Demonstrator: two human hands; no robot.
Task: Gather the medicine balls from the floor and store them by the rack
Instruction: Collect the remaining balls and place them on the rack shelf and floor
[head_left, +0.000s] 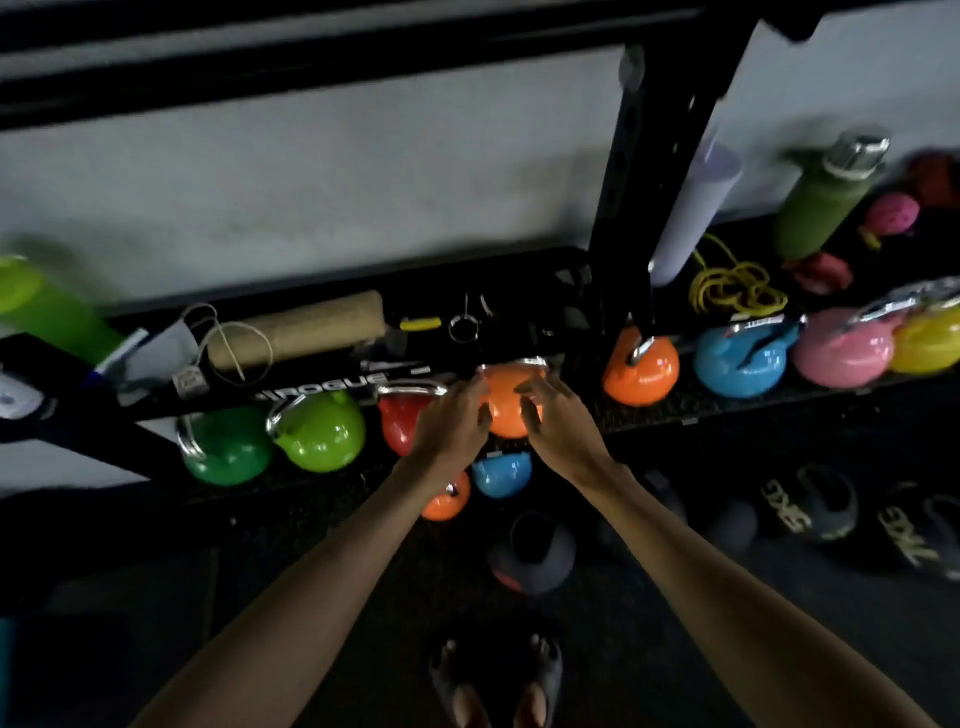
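A dark medicine ball (532, 552) with a red patch lies on the black floor just ahead of my feet. More dark medicine balls with white lettering (826, 509) (924, 540) rest on the floor at the right, and a plain dark one (732, 525) sits beside them. My left hand (452, 421) and right hand (558, 421) are stretched out above the floor with fingers spread, on either side of an orange kettlebell (511, 402) at the foot of the black rack (644, 171). Neither hand holds anything.
A row of coloured kettlebells runs along the rack base: green (226, 447), lime (322, 431), red (397, 421), orange (641, 371), blue (740, 361), pink (844, 353), yellow (930, 340). Small blue (501, 473) and orange (447, 501) ones sit below my hands. A green bottle (826, 197) and yellow band (732, 291) lie behind.
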